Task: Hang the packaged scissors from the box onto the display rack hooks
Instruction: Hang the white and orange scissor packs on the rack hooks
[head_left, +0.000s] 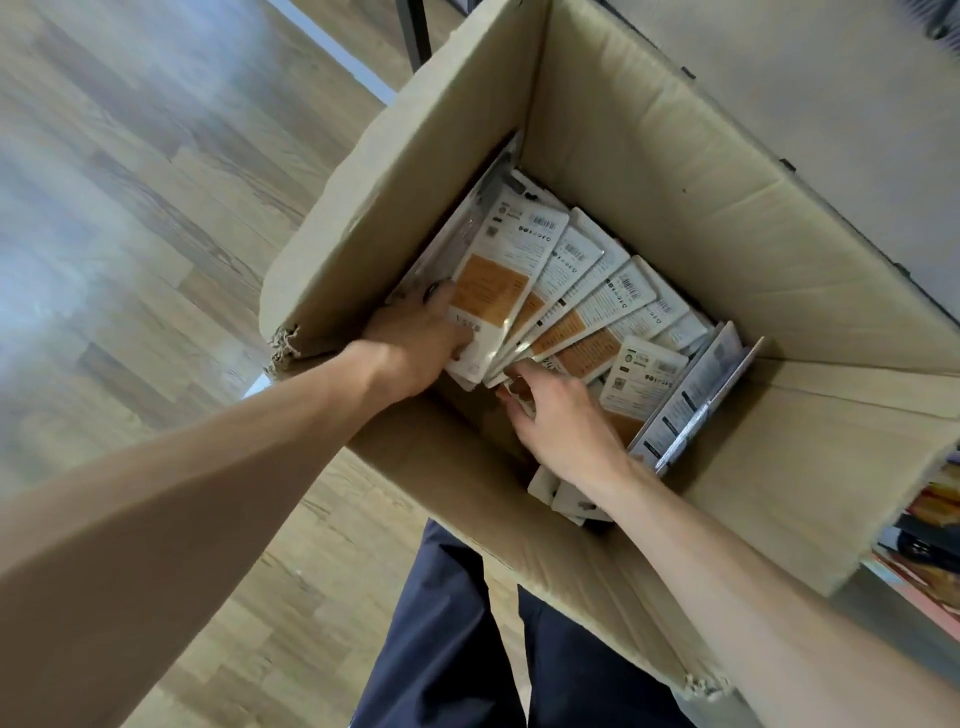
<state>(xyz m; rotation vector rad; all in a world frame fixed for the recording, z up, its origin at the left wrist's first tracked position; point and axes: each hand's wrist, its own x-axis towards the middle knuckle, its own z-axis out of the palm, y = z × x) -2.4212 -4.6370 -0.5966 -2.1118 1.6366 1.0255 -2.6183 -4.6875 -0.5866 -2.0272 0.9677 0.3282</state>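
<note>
An open cardboard box holds several white and orange scissors packages, fanned out with their backs up. My left hand is inside the box at the left and grips the near end of the leftmost packages. My right hand reaches in beside it, its fingertips curled on the lower edges of the fanned packages. More packages stand on edge against the right wall. No display rack hooks are in view.
The box sits in front of my dark-trousered legs on a wood-patterned floor. A dark metal post rises behind the box. Colourful goods show at the right edge.
</note>
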